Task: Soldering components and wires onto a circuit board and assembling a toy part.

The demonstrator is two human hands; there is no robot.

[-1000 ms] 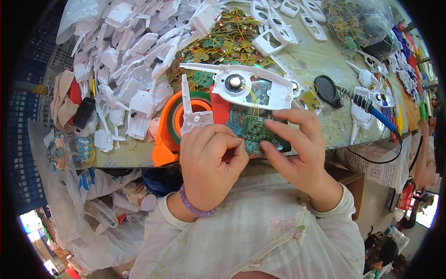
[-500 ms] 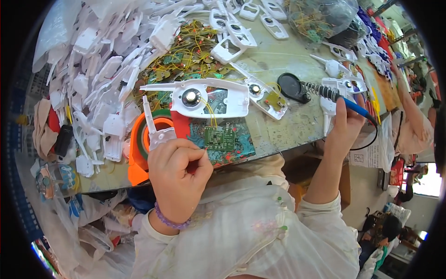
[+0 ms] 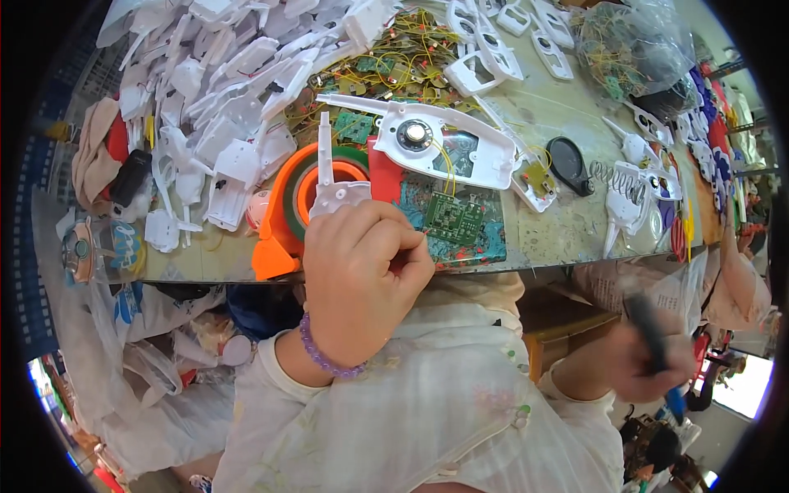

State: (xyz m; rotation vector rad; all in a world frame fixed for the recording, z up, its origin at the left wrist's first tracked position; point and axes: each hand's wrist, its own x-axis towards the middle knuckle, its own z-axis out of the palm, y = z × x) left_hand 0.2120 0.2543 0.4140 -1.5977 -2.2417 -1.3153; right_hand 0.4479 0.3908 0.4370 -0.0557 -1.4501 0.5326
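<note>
soldering iron (image 3: 650, 338) moved past table edge (image 3: 551, 260), bare room right of circuit board (image 3: 454, 219)

Green board (image 3: 454, 218), blurred (perhaps soldering) iron (image 3: 648, 330)

left: white casings (image 3: 237, 175), orange tape dispenser (image 3: 274, 259) block | passable: front bench (image 3: 546, 232) between circuit board (image 3: 454, 219) and spring holder (image 3: 618, 177)

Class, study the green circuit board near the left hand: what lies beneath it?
A mottled teal-and-red sheet shows around the green circuit board. The board covers its own underside and anything directly beneath, so those cannot be seen.
</note>
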